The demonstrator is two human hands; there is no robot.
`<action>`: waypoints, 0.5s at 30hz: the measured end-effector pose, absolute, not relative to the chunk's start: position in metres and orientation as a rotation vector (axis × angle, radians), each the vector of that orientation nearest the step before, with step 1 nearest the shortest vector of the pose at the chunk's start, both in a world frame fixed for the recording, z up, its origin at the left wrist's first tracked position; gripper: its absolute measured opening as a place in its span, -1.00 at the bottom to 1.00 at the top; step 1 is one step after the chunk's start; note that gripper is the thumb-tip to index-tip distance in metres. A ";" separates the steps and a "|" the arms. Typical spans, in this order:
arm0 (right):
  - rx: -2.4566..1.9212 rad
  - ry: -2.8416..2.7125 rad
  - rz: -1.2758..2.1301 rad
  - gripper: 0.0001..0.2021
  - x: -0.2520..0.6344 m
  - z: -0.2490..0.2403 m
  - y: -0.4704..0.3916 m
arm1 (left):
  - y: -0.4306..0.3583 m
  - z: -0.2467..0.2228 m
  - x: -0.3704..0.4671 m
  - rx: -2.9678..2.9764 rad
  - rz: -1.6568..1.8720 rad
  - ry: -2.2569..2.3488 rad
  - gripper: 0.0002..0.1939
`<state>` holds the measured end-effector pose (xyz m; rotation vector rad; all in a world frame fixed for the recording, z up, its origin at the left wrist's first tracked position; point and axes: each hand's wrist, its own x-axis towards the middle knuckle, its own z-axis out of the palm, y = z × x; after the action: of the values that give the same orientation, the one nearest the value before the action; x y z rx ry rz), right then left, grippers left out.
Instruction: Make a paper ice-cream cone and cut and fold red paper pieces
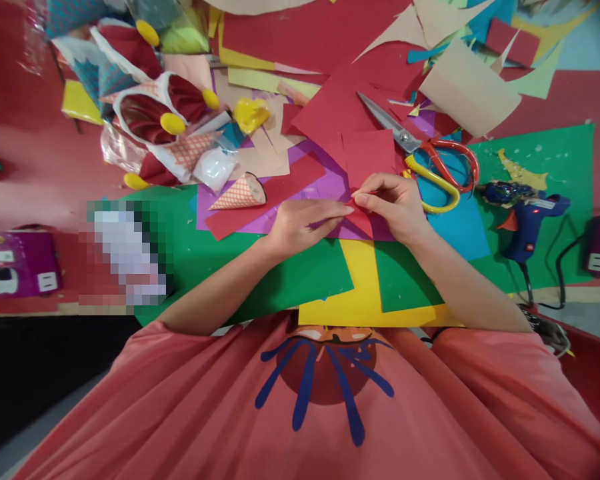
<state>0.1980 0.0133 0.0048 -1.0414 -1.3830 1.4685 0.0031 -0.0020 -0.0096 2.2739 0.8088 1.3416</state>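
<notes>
Between my hands is a small piece of red paper [361, 221], held over a purple sheet. My left hand [305, 225] has its fingers closed on the piece's left side. With thumb and forefinger, my right hand [391, 205] pinches the top of the same piece. Just beyond my fingers lies a red paper square [371, 152]. A small checked paper cone [239, 192] rests on a red strip [220, 221] to the left of my left hand. Scissors [433, 157] with one red and one yellow handle lie beyond my right hand, blades apart.
A blue hot glue gun [526, 223] with its cord lies on a green sheet [570, 160] at right. Felt-like flower cones with yellow discs [173, 124] pile up at back left. Paper scraps and a curled beige sheet [470, 83] fill the back. Purple power strips [23, 263] sit leftward.
</notes>
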 end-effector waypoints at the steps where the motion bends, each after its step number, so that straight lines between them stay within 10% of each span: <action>1: -1.051 -1.402 1.457 -0.75 0.198 0.004 0.013 | -0.002 -0.009 0.004 2.257 1.345 0.816 -0.88; 15: -0.932 -1.979 0.582 -0.75 0.204 0.009 -0.004 | -0.002 -0.009 0.002 1.997 1.322 1.086 -0.88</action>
<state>0.2045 -0.0039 0.0093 -0.9321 -1.9788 0.5818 0.0023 -0.0015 -0.0089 1.9970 1.0860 1.3221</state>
